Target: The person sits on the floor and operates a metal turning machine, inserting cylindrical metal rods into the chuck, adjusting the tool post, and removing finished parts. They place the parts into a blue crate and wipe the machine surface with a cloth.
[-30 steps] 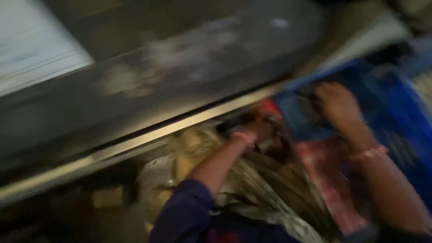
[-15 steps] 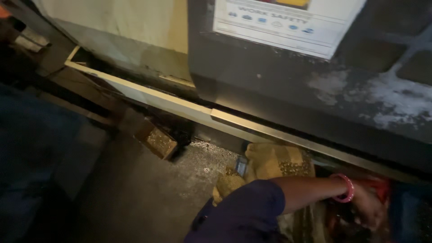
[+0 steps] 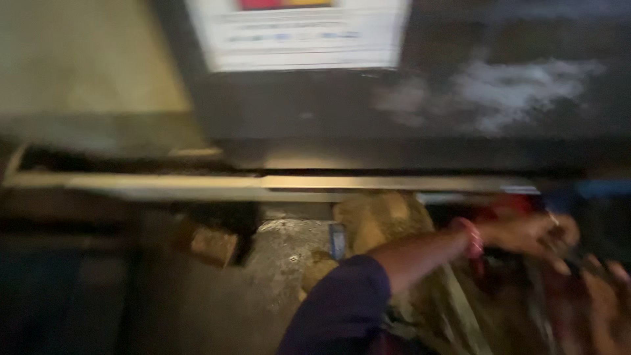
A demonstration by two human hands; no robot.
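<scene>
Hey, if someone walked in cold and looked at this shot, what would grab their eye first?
Probably the white printed sheet fixed to the dark machine panel at the top, bright against everything else. Next comes the left hand, with a pink wristband, reaching right across a pile of tan fabric below the pale metal rail. The right hand is a blur at the right edge.

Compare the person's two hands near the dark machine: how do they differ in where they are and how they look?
The left hand shows in full on a long bare forearm with a pink wristband and a purple sleeve; the right hand is cut off at the picture's edge, with no wristband in view. The left hand sits higher, nearer the machine; the right sits lower. Both are blurred, so their grips are unclear.
</scene>
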